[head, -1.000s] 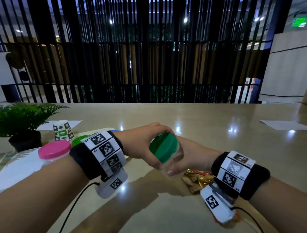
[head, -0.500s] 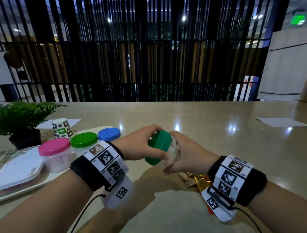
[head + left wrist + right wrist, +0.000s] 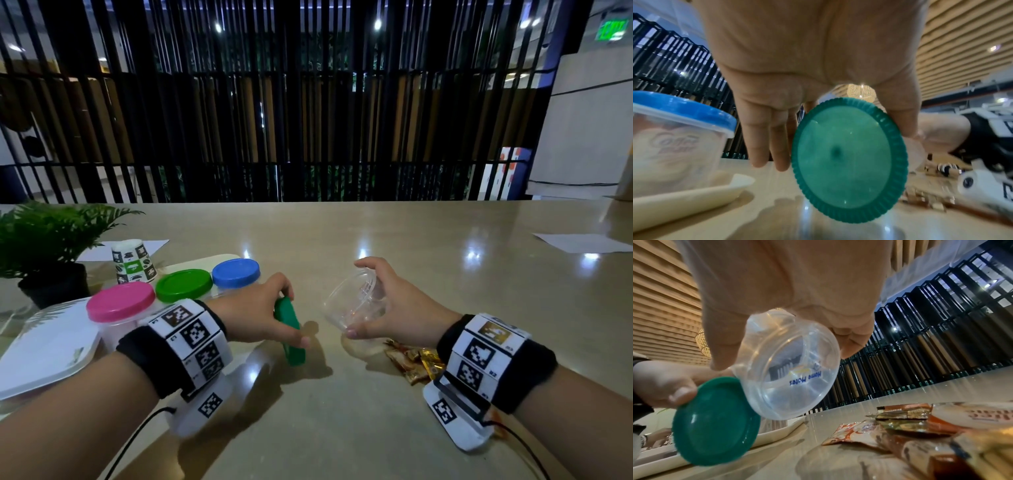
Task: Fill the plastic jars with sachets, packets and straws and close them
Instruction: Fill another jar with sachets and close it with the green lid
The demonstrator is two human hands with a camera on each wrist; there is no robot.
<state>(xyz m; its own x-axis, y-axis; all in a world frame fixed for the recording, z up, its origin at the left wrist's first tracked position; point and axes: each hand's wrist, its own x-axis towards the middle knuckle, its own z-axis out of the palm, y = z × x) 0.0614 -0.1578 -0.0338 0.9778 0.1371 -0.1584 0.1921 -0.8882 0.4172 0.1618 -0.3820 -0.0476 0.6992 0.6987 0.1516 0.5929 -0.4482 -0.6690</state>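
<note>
My left hand (image 3: 270, 315) holds a dark green lid (image 3: 289, 330) on edge, its lower rim close to the table; the lid (image 3: 849, 160) fills the left wrist view, pinched between thumb and fingers. My right hand (image 3: 387, 305) grips a clear empty plastic jar (image 3: 352, 301), tilted with its open mouth toward the lid. In the right wrist view the jar (image 3: 789, 366) shows a label on its base, and the lid (image 3: 715, 420) sits just left of it. Sachets (image 3: 412, 363) lie on the table under my right wrist, close up as sachets (image 3: 910, 421).
A cream tray (image 3: 51, 349) at the left carries jars with pink (image 3: 120, 301), green (image 3: 183, 284) and blue (image 3: 236, 272) lids. A paper cup (image 3: 133, 260) and a potted plant (image 3: 44, 253) stand behind. A paper sheet (image 3: 579, 241) lies far right.
The green lid has come off the clear jar. My left hand carried it left and down toward the table, while my right hand kept the jar and drew it right.
</note>
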